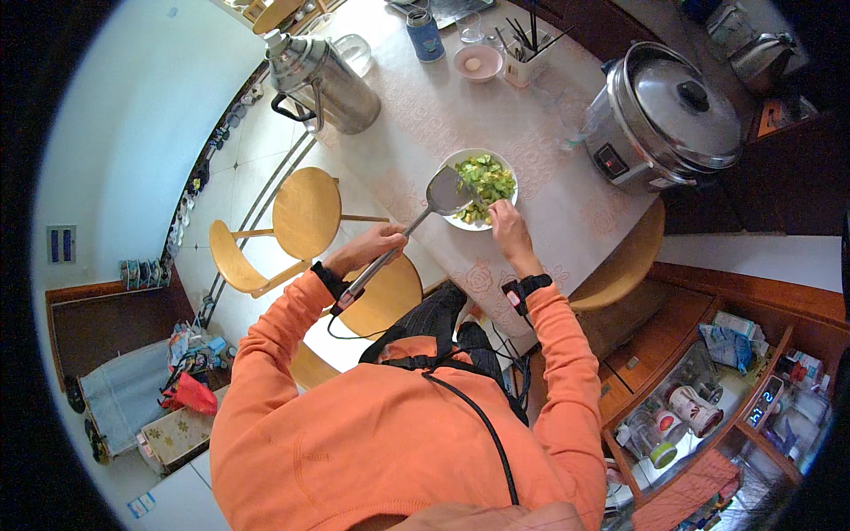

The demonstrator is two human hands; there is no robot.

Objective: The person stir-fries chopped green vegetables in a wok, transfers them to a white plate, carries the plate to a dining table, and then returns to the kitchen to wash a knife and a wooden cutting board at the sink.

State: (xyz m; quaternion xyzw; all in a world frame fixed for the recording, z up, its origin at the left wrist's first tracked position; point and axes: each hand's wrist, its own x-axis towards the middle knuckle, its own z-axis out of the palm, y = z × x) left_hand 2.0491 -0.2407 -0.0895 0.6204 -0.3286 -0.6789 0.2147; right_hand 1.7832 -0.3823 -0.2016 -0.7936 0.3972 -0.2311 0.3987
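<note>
My left hand (373,244) is closed around the handle of a metal wok spatula (420,219). The spatula's wide blade (449,191) rests over the left side of a round white plate (454,159), close to the food. Chopped green vegetables with yellow pieces (488,178), perhaps egg, fill most of the plate. At the plate's near right edge, my right hand (510,229) has its fingers bent and drawn together. Its fingertips meet the rim or the food there; whether they pinch something is hidden.
The plate stands on a patterned tablecloth (425,126). A steel thermos flask (339,89) is far left, and a large rice cooker (637,133) is at right. Farther back are a blue bottle (425,36), a pink bowl (479,63) and a chopstick holder (521,70). Wooden chairs (307,212) surround the table.
</note>
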